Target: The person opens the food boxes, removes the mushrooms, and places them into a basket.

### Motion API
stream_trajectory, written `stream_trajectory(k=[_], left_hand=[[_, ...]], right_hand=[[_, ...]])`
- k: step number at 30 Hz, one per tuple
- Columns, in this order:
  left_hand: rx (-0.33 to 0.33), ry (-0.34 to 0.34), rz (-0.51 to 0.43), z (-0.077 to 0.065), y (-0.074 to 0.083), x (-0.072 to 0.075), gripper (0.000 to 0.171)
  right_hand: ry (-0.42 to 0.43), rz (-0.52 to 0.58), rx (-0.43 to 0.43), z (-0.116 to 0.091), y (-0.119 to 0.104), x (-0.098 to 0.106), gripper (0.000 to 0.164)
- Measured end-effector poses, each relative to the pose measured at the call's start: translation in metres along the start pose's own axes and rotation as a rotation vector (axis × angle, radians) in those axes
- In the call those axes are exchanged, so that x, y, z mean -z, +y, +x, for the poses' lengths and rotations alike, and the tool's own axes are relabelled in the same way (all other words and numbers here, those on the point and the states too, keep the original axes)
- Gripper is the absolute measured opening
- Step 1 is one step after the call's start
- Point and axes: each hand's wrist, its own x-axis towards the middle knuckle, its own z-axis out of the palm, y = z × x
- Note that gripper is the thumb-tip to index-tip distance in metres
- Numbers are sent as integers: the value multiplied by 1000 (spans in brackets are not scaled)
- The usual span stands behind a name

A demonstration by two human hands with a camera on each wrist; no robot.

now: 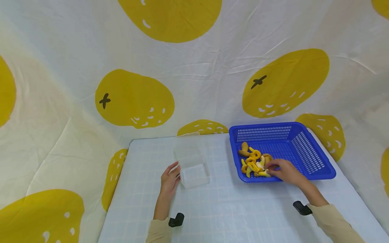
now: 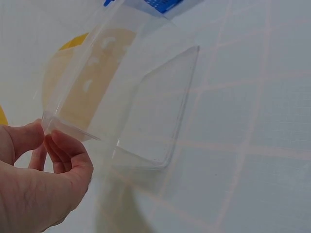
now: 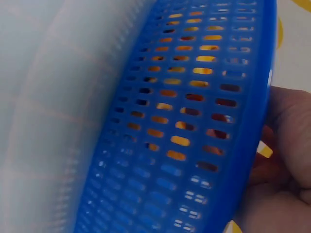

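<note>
A clear plastic box (image 1: 195,175) with its hinged lid (image 1: 187,148) raised stands on the table. My left hand (image 1: 169,180) pinches its left edge between thumb and fingers, as the left wrist view shows at a corner of the clear plastic (image 2: 73,128). Inside the blue basket (image 1: 316,170), yellow and brown toy-like mushrooms (image 1: 252,165) lie heaped at the left end. My right hand (image 1: 284,171) reaches over the basket's near rim, thumb and fingertips pinching a yellow mushroom (image 1: 263,173) at the heap's near side. The basket wall (image 3: 194,121) hides most of those fingertips in the right wrist view.
A pale checked cloth (image 1: 231,209) covers the table. Behind it hangs a white curtain (image 1: 200,87) printed with large yellow fruit. The basket stands at the back right, its perforated walls rising between the right forearm and the mushrooms.
</note>
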Motion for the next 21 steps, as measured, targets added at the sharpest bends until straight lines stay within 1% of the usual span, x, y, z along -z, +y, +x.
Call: stream_trajectory(k=[3, 5, 8, 12, 15, 18, 21], left_hand=[[-1, -3, -3, -1, 0, 0, 38], [1, -8, -1, -1, 0, -1, 40], [15, -9, 20, -2, 1, -1, 42], [26, 0, 65, -3, 5, 0, 43], [6, 20, 118, -4, 11, 2, 42], [-45, 40, 210, -3, 17, 4, 38], [-138, 66, 350, -2, 22, 8, 31]], right_hand=[[-91, 26, -5, 6, -1, 1, 15], [-124, 37, -3, 9, -1, 0, 16], [-97, 35, -4, 11, -1, -2, 17], [29, 10, -4, 12, -2, 0, 20], [146, -6, 0, 13, -2, 5, 19], [266, -32, 16, 14, 1, 9, 13], [372, -67, 33, 13, 6, 13, 10]])
